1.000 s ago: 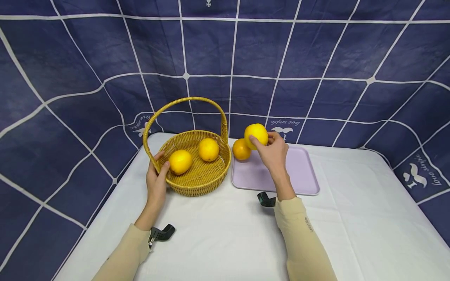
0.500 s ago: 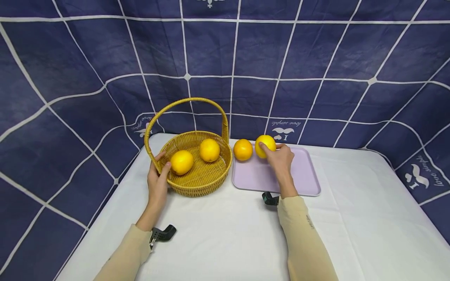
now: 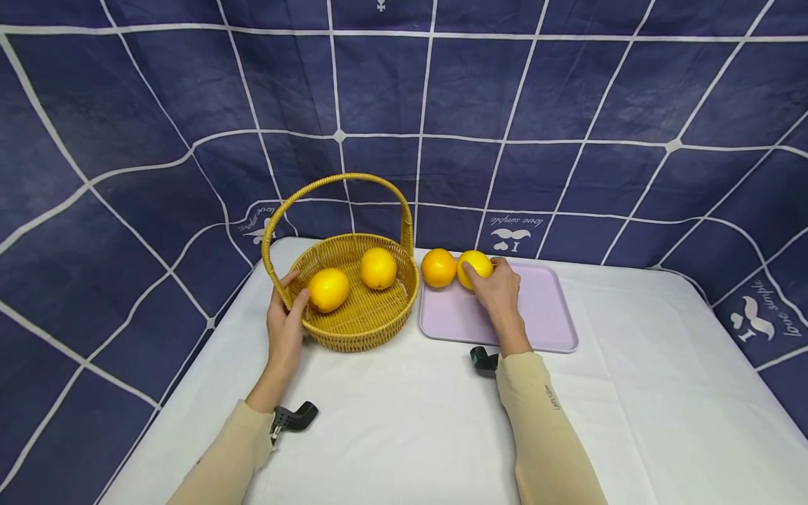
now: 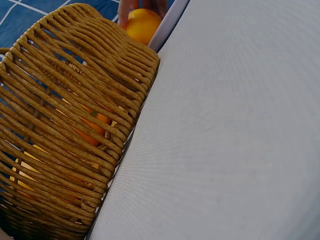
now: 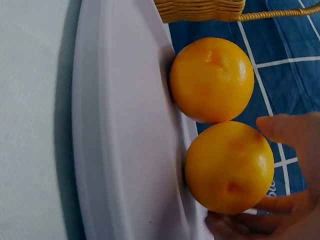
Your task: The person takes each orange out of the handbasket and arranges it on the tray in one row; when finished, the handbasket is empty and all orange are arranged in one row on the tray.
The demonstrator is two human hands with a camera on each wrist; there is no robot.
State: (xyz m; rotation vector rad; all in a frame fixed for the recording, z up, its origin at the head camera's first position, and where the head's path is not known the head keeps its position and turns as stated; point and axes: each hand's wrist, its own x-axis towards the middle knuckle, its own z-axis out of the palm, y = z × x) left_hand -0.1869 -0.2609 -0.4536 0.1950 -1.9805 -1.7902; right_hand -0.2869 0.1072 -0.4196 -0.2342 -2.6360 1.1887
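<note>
My left hand [image 3: 286,326] grips the left rim of a woven basket [image 3: 353,341], thumb inside and fingers outside. Inside the basket lie two oranges, one [image 3: 329,290] by my left thumb and another [image 3: 379,268] toward the back right. My right hand [image 3: 500,289] holds an orange [image 5: 230,167] at the back of the lilac tray [image 3: 461,326], thumb on one side and fingers curled round the other. Right beside it on the tray sits another orange [image 5: 212,80], the two side by side. In the left wrist view, the basket's wall mostly hides the fruit inside.
The basket's tall arched handle [image 3: 344,177] rises above its bowl. A white cloth [image 3: 391,421] covers the table, and a dark blue curtain with white lines [image 3: 467,91] hangs close behind the tray and basket.
My right hand has lowered its orange from above the other orange, moving right and down onto the back of the tray. My left hand keeps its grip on the basket.
</note>
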